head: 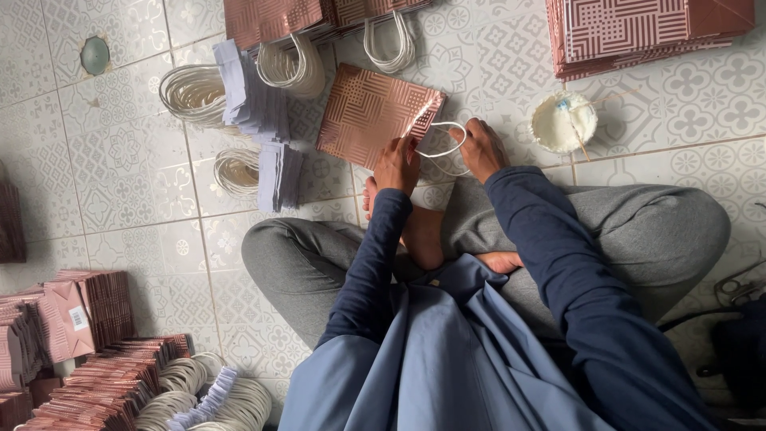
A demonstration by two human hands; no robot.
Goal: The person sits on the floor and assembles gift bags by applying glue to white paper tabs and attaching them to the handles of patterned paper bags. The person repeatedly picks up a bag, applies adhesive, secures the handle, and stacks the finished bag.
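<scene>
The scene is lit softly and evenly by diffuse daylight; only faint shadows are cast, slight glare is seen on the glossy floor tiles (128, 160).

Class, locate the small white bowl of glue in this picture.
In the head view, the white bowl sits on the tiled floor, just right of the right hand, below the stack of patterned bags at upper right.

A flat copper-patterned paper bag (375, 112) lies on the tiles; matching stacks (638, 32) sit above; a white label (78, 318) marks a lower-left pile.
</scene>
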